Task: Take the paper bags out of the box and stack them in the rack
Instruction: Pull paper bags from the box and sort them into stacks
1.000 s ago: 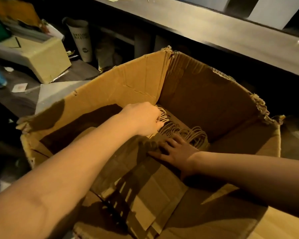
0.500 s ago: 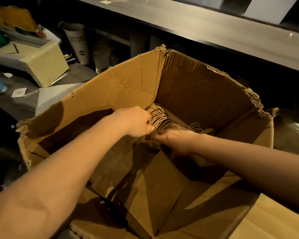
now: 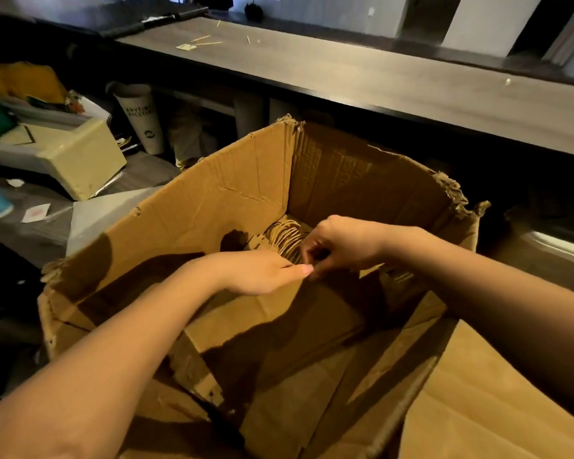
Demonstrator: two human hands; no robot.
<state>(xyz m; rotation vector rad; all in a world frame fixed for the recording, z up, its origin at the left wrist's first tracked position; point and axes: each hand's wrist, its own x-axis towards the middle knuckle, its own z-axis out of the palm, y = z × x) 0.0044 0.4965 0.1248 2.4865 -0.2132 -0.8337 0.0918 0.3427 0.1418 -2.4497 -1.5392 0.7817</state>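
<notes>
A large, torn cardboard box (image 3: 232, 200) stands open in front of me. Inside it lies a bundle of flat brown paper bags (image 3: 279, 319) with their twisted paper handles (image 3: 287, 238) bunched at the far end. My left hand (image 3: 262, 273) holds the top edge of the bundle just below the handles. My right hand (image 3: 342, 243) meets it from the right, its curled fingers pinching the bags' edge by the handles. The bundle is tilted up off the box floor at the handle end. No rack is in view.
A long dark counter (image 3: 378, 81) runs behind the box. To the left are a pale yellow box (image 3: 80, 160), a white paper cup (image 3: 143, 120) and scattered papers on a grey surface. A loose cardboard flap (image 3: 484, 392) lies at the lower right.
Both hands have risen with the handle end of the bag bundle. My right hand went from lying flat on the bags to pinching their edge next to my left hand.
</notes>
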